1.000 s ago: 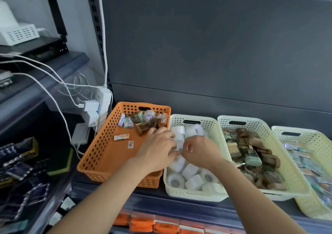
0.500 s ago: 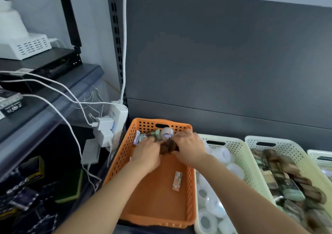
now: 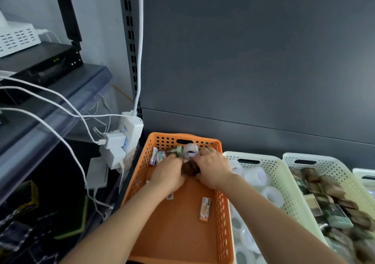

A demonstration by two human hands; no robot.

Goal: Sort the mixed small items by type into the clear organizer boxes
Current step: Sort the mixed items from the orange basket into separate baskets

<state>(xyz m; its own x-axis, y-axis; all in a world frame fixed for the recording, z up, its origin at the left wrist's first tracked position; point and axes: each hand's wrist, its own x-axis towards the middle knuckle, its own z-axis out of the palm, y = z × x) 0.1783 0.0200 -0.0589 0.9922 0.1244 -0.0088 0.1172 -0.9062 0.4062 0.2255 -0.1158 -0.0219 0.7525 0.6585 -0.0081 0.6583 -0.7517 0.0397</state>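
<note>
An orange basket (image 3: 178, 233) sits on a shelf, leftmost in a row of baskets. Mixed small items are heaped at its far end, among them a white roll (image 3: 190, 151), a green piece (image 3: 179, 150) and a lilac tube (image 3: 153, 156). One small orange box (image 3: 204, 209) lies alone on the basket floor, nearer the viewer.

Both of the person's arms reach into the heap. The left grip (image 3: 168, 174) curls down over the items. The right grip (image 3: 211, 168) covers them from the right, just below the roll. A brown item (image 3: 189, 169) sits between the two, touching both. The fingertips are hidden, so it cannot be told whether either grip has closed on anything.

The first cream basket (image 3: 263, 157) holds white rolls; the second (image 3: 328, 165) holds brown and green pieces.

The step in hand looks like picking through the heap. The next move likely calls for lifting out one type, perhaps the brown item, and carrying it right to the second cream basket.
</note>
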